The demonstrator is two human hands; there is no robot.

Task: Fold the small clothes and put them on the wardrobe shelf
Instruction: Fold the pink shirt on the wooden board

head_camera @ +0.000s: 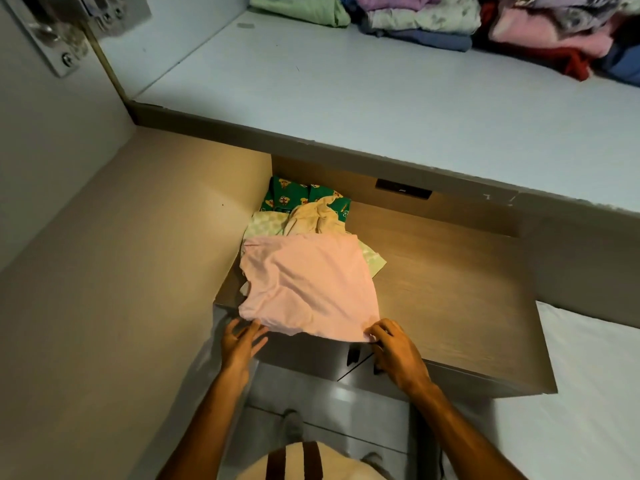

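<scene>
A pink garment [308, 285] lies spread flat on the wooden lower shelf [450, 289], its near edge hanging slightly over the front. My right hand [398, 351] pinches its near right corner. My left hand [242, 341] sits at the near left corner with fingers spread, touching the edge but not gripping. Behind the pink piece lie a cream garment [311, 216], a pale patterned one [263, 225] and a green printed one [298, 195], crumpled against the left wall.
The white upper shelf [346, 91] carries folded stacks at the back: green [304, 8], lilac and blue [415, 19], pink and red [554, 39]. A beige wardrobe wall [121, 271] stands at left. A door hinge [62, 36] is top left. Drawer fronts [346, 393] lie below.
</scene>
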